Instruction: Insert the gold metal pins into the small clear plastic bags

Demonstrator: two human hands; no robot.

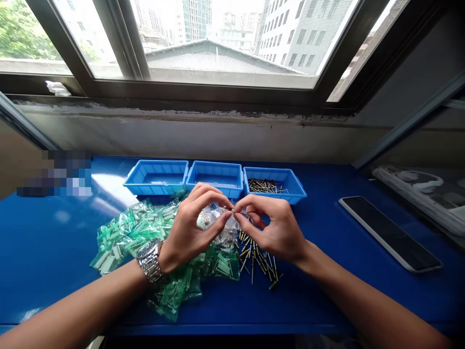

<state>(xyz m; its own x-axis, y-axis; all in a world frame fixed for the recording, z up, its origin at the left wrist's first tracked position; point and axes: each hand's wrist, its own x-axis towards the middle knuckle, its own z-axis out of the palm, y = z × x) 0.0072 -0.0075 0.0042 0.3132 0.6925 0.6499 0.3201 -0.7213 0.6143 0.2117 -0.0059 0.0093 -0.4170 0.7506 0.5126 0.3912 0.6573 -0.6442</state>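
Note:
My left hand (198, 215), with a metal watch (150, 261) on its wrist, pinches thumb against forefinger. The fingertips of my right hand (274, 225) are pinched too and meet the left ones above the pile. Whatever sits between the fingertips is too small and covered to name. Beneath and left of my hands lie several green plastic bags (127, 232) holding pale strip-like pieces. Clear plastic bags (227, 232) show between my hands. Under my right hand, thin metal pins (259, 261) with black and yellow parts are spread loose on the table.
Three blue bins stand in a row behind my hands: a left bin (156, 188), a middle bin (196, 182) and a right bin (296, 198) with more pins. A phone (390, 232) lies at right on the blue table (316, 291). A window (225, 58) is behind.

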